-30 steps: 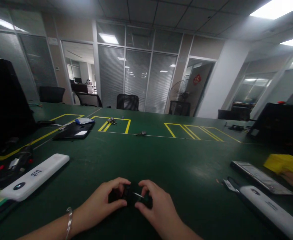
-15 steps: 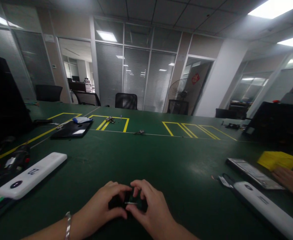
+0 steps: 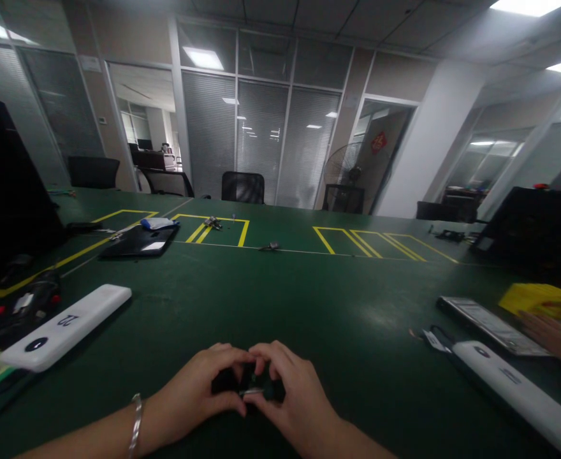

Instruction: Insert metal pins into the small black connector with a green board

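My left hand (image 3: 199, 389) and my right hand (image 3: 297, 386) meet low in the middle of the head view, just above the green table (image 3: 271, 299). Their fingers curl toward each other, with thumbs below and index fingers touching or almost touching on top. Between them is a small dark piece with a thin pale edge (image 3: 252, 391). It is too small and dim to name, and the fingers partly hide it. A silver bracelet (image 3: 136, 424) circles my left wrist.
White power banks lie at left (image 3: 67, 328) and right (image 3: 514, 389). Beside the right one are a flat grey device (image 3: 493, 326) and another person's hand (image 3: 555, 338) by a yellow object (image 3: 539, 298). A black laptop-like slab (image 3: 137, 243) and small metal parts (image 3: 271, 246) lie farther back.
The view has tilted slightly, so the table's contents sit a little higher. My hands stay together, fingertips slightly closer. The other person's hand has shifted over the yellow object.
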The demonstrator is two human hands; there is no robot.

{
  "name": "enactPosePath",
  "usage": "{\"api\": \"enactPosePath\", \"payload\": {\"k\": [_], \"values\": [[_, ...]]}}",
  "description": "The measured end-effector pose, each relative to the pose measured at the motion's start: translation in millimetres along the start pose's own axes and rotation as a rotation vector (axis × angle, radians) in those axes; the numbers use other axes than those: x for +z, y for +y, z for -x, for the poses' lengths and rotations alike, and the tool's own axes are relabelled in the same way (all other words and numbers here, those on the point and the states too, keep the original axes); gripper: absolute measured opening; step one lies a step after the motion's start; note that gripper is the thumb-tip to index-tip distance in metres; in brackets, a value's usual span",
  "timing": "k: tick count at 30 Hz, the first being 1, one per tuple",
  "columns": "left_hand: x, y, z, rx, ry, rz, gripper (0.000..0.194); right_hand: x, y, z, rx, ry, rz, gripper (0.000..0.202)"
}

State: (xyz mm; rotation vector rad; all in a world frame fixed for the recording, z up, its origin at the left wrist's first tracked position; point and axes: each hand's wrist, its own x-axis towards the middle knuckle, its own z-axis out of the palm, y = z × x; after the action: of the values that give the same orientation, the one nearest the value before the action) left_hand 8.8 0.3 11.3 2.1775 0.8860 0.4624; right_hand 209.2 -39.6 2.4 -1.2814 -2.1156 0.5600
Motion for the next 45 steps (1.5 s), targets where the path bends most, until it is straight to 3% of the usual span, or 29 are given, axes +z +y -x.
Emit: {"api": "enactPosePath", "payload": {"k": [12, 17, 21, 26, 37, 45], "values": [[-1.4, -6.0, 0.5, -0.008, -0.071, 0.423, 0.042, 0.7, 3.5, 3.1, -0.119, 0.08, -0.033, 0.033], [1.1, -6.6, 2.2, -0.016, -0.029, 0.257, 0.042, 0.9, 2.9, 2.6, -0.111, 0.082, -0.035, 0.033], [4.7, -2.3, 3.7, -0.019, 0.013, 0.14, 0.03, 1.3, 3.5, 1.6, -0.11, 0.054, -0.068, 0.035], [4.4, 1.5, 1.4, -0.033, 0.018, 0.235, 0.042, 0.5, 5.7, 1.6, -0.118, 0.077, -0.125, 0.034], [4.2, -6.9, 0.7, -0.054, 0.009, 0.369, 0.036, -3.2, 5.5, 1.9, -0.165, 0.113, -0.159, 0.046], [7.4, -2.9, -2.1, -0.039, 0.088, 0.345, 0.032, -1.3, 4.1, 3.3, -0.193, 0.092, -0.142, 0.044]]}}
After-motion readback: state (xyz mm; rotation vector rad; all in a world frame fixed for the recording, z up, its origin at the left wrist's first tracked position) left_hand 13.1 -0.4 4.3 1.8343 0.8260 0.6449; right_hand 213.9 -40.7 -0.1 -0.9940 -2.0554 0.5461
